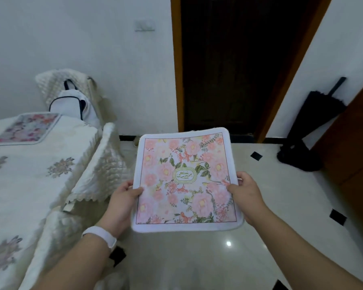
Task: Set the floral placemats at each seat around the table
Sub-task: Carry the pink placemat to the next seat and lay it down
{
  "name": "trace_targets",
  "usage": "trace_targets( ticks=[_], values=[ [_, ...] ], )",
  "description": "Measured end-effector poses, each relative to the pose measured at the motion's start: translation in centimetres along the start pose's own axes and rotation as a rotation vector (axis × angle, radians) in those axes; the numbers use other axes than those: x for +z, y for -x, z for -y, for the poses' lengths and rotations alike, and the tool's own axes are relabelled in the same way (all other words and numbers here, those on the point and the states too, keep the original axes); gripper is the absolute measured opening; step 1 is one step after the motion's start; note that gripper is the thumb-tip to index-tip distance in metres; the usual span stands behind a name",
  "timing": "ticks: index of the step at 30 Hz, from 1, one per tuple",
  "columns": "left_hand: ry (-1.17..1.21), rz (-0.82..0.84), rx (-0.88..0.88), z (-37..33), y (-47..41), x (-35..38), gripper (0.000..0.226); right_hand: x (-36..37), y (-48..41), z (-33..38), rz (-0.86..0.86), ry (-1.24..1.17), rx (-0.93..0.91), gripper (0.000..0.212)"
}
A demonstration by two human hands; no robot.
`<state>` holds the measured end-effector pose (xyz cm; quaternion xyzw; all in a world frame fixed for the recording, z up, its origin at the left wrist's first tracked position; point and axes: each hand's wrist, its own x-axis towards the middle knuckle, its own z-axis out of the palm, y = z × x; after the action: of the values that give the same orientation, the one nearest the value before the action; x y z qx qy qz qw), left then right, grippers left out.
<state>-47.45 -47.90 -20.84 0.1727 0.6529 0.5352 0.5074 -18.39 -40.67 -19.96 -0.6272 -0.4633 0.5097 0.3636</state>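
The left thumb point(134, 190) lies flat on the printed face of the pink floral placemat point(187, 181), near its left edge; the other left fingers curl out of sight beneath it, so the left hand point(122, 200) pinches the mat between thumb and fingers. The right thumb point(232, 187) presses on the mat's right edge, with the right fingers wrapped under and partly showing at the rim; the right hand point(247, 195) grips it in the same manner. A white wristband point(100, 235) sits on the left wrist.

The held placemat is in the air above the glossy tiled floor point(260, 227), face up, beside the table and not touching it.

A second floral placemat point(26, 127) lies flat on the table point(40, 174), which is covered by a cream quilted cloth with flower motifs. A chair back point(99, 164) with matching quilted cover stands just beside the table edge. A white bag with dark trim point(71, 104) rests on a further chair; its contents cannot be seen. A black folded umbrella point(314, 114) leans against the wall to the right of the dark doorway point(239, 59).
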Motion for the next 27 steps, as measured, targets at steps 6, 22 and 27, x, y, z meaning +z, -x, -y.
trace_targets(
  ticks=[6,22,27],
  values=[
    [0.070,-0.137,0.029,-3.6,-2.4,-2.7,0.017,5.4,-5.9,3.1,0.170,0.035,-0.017,0.021],
    [0.179,-0.396,0.110,-14.8,-20.3,-18.6,0.014,33.4,-20.7,16.0,0.483,0.115,-0.097,0.023],
    [0.224,-0.539,0.104,-16.1,-22.6,-23.5,0.017,41.8,-22.5,18.5,0.582,0.174,-0.134,0.021]
  ],
)
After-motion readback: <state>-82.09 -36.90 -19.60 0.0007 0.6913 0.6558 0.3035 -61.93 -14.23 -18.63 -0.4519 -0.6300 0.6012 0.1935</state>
